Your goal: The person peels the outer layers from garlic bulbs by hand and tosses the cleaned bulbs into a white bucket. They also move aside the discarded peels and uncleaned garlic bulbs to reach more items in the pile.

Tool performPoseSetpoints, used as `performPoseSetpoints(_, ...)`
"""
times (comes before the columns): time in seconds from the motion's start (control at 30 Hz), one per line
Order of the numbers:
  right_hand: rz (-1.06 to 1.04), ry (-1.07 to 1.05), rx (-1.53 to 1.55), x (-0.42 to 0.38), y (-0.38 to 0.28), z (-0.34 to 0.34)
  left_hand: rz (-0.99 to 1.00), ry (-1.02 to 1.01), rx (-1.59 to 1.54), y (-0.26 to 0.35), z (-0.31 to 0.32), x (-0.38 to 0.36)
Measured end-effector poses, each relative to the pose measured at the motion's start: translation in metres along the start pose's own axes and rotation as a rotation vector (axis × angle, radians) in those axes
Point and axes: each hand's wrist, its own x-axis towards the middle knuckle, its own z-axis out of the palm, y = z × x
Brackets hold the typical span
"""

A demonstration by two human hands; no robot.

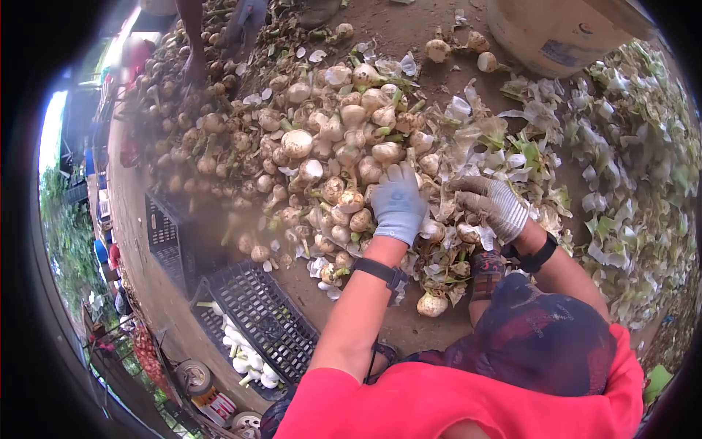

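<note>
- Two gloved hands: your left hand (398, 201) lies flat, fingers open, on the onion heap (322, 146).
- Your right hand (491, 203) curls over loose peels (468, 157); grip unclear.
- A black crate (256, 307) sits nearby.

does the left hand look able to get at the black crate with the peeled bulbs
Probably yes. The left hand rests on the bulb pile, and the crate lies open-topped on the ground on that same side. Nothing shows between them, so a sideways reach looks free.

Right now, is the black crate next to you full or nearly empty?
Nearly empty: the black crate shows mostly bare mesh floor, with only a small cluster of peeled white bulbs in one corner.
</note>
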Motion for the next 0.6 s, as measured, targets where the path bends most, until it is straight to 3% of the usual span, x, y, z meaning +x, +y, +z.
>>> performPoseSetpoints(0.1, 0.082, 0.081, 0.214, 0.004, -0.005, -0.002, -0.090, 0.065, -0.209, 0.001, 0.012, -0.006)
performPoseSetpoints(0.17, -0.051, 0.064, 0.114, 0.008, -0.005, -0.006, 0.227, 0.462, -0.500, -0.001, 0.006, -0.024)
performPoseSetpoints(0.3, 0.026, -0.057, 0.202, 0.008, -0.008, 0.012, 0.422, 0.493, -0.509, 0.015, -0.031, -0.057)
performPoseSetpoints(0.37, -0.192, 0.016, -0.025, -0.004, -0.030, 0.016, 0.369, 0.441, -0.518, 0.012, -0.035, -0.060)
performPoseSetpoints(0.5, -0.085, -0.008, -0.306, -0.014, -0.031, 0.012, 0.482, 0.471, -0.514, 0.009, -0.035, -0.059)
performPoseSetpoints(0.53, -0.223, 0.069, -0.379, -0.016, -0.023, 0.016, 0.484, 0.460, -0.555, 0.009, -0.037, -0.059)
performPoseSetpoints(0.6, -0.195, 0.019, -0.218, -0.016, -0.019, 0.014, 0.457, 0.369, -0.577, 0.008, -0.050, -0.061)
